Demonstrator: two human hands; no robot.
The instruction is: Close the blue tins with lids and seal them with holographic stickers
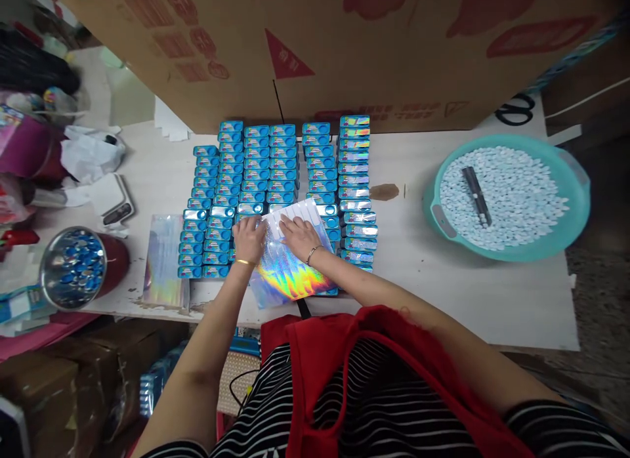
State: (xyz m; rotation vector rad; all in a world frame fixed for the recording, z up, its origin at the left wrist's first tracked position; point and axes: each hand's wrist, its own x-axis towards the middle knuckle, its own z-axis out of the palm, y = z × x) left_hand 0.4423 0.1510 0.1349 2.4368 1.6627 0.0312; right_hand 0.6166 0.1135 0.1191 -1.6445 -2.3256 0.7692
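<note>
Several rows of small blue tins (275, 176) cover the middle of the white table (443, 281). A shiny rainbow sticker sheet (290, 268) lies over the nearest tins. My left hand (249, 238) rests on the sheet's left edge with fingers curled, pinching at it. My right hand (300, 235) presses on the sheet's upper part near its white strips, fingers bent down onto it.
A teal basin (575, 208) of small white pieces holds a dark tool (476, 195) at the right. A metal bowl (71, 268) of blue pieces and a second holographic sheet (165, 261) sit at the left. A large cardboard box (344, 51) stands behind.
</note>
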